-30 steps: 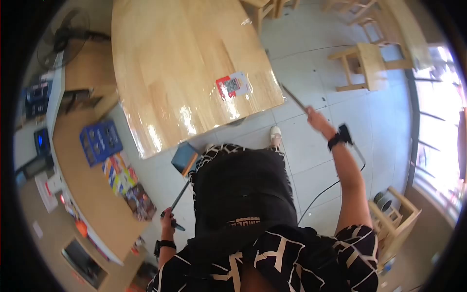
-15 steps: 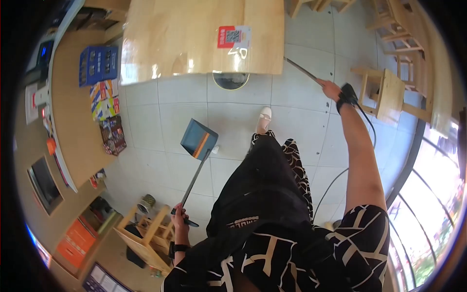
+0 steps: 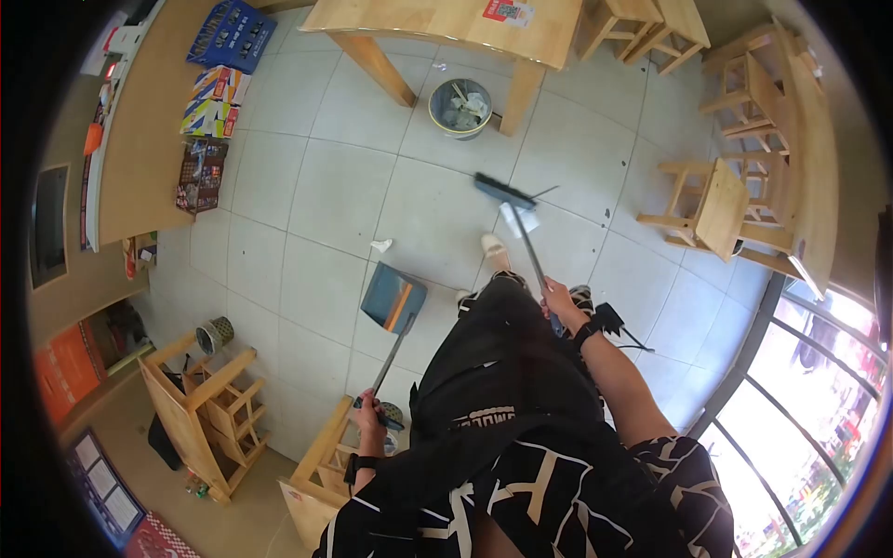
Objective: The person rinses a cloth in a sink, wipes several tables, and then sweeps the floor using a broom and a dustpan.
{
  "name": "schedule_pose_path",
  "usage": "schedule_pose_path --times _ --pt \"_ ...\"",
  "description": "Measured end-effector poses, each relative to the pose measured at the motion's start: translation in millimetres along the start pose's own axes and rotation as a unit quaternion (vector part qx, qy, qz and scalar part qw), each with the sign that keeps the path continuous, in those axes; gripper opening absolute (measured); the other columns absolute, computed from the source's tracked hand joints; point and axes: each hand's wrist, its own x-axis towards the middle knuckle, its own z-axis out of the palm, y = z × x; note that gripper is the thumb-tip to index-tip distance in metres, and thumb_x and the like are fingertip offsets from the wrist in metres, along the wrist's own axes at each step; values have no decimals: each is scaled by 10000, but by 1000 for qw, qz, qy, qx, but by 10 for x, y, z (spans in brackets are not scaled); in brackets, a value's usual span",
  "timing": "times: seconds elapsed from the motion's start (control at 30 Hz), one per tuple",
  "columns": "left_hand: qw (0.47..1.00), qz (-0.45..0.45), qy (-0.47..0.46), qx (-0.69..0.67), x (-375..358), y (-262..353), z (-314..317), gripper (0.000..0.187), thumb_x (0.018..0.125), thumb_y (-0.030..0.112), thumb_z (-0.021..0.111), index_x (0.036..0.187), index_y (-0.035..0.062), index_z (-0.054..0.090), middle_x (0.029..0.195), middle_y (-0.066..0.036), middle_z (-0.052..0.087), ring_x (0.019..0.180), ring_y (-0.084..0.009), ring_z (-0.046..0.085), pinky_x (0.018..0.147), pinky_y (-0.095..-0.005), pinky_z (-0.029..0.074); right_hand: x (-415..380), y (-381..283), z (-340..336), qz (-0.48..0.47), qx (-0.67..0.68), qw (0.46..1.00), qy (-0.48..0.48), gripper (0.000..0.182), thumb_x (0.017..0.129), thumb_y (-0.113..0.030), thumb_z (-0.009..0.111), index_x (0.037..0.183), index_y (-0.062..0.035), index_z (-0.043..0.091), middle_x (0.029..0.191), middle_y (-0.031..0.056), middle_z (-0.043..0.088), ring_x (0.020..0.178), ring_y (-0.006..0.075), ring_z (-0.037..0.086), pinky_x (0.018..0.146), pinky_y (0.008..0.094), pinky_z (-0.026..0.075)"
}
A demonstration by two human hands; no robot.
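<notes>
My left hand [image 3: 368, 410] is closed round the handle of a long-handled dustpan [image 3: 393, 296], whose blue-grey pan with an orange stripe rests on the tiles. A broom [image 3: 530, 244] is gripped in my right hand [image 3: 558, 299], its dark bristled head on the floor ahead of my feet. White paper [image 3: 521, 219] lies beside the broom head, touching or just under the handle. Near the pan's far edge is a small crumpled white tissue [image 3: 381, 245]. A round bin [image 3: 460, 109] with litter inside stands by the table leg.
A wooden table [image 3: 437, 23] stands ahead, with stools [image 3: 716, 209] and a long counter to the right. On the left are a blue bottle crate [image 3: 231, 35], cartons [image 3: 214, 102] and a basket [image 3: 202, 177]. More wooden stools [image 3: 209, 409] stand at lower left.
My right hand has drawn the broom back from under the table towards my body, bringing its head into view. The view has shifted, showing the whole bin; the dustpan stays in my left hand.
</notes>
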Motion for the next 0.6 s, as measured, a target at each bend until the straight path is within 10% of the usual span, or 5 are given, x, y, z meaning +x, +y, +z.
schedule_pose_path --times 0.6 --pt "997 -14 69 -32 -355 -773 -412 81 773 99 502 832 71 550 555 18 411 403 -62 361 383 -200 334 -207 34 -747 86 141 986 34 480 805 -78 395 1270 -164 310 543 37 421 380 101 397 331 248 359"
